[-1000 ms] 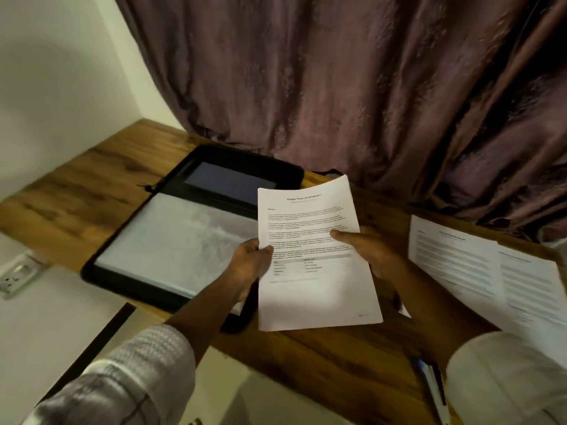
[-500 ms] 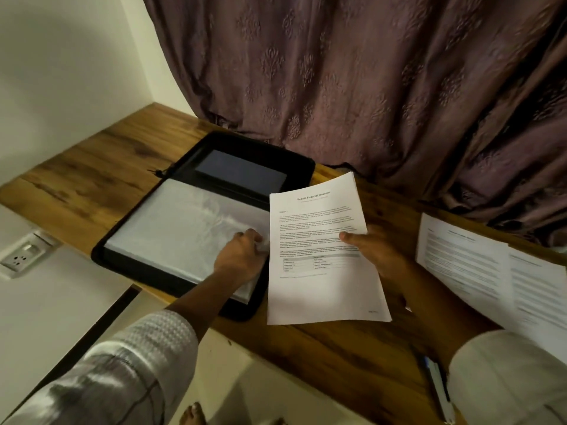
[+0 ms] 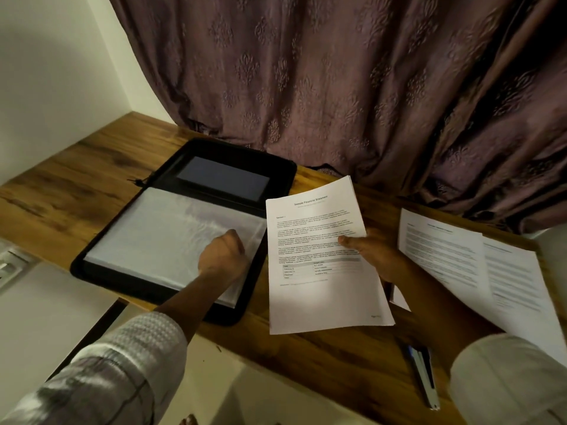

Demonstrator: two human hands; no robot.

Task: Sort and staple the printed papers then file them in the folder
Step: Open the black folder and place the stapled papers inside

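A black zip folder (image 3: 101, 271) lies open on the wooden desk (image 3: 76, 191), its clear plastic sleeves (image 3: 159, 231) facing up. My left hand (image 3: 222, 256) rests on the sleeves near their right edge, fingers curled onto the top sleeve. My right hand (image 3: 374, 256) grips a printed paper set (image 3: 322, 289) headed "Sample Financial Statement", thumb on top, just right of the folder and above the desk. More printed papers (image 3: 454, 256) lie spread at the right. A stapler (image 3: 425, 375) lies near the desk's front edge.
A patterned curtain (image 3: 337, 87) hangs behind the desk. A white wall (image 3: 46, 72) stands at the left, with a power socket (image 3: 9, 265) below the desk's left front edge.
My left hand let go of the paper set and moved left onto the folder's plastic sleeves. My right hand alone holds the set, which stayed beside the folder.
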